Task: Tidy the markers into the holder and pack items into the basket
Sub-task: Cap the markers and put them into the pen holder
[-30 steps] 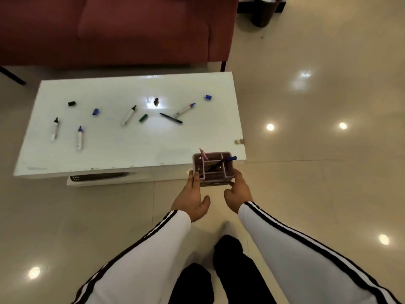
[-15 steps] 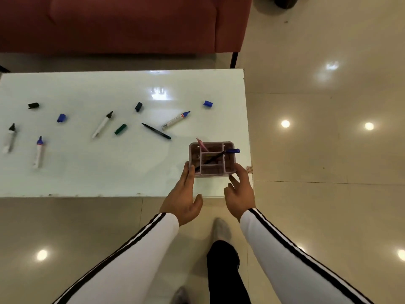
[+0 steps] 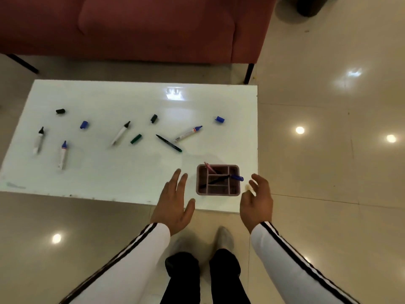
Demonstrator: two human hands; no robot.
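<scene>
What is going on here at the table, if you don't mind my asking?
A person stands at a white table, tidying markers. The left hand and right hand hover open on either side of the holder, neither touching it. The holder stands near the table's front right corner with a pink pen and a blue-capped pen in it. Four white markers, a dark green pen and five loose caps lie scattered across the table. No basket is in view.

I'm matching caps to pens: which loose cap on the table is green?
The green cap lying between the black-tipped marker and the thin dark pen. The other four are black or blue.
</scene>
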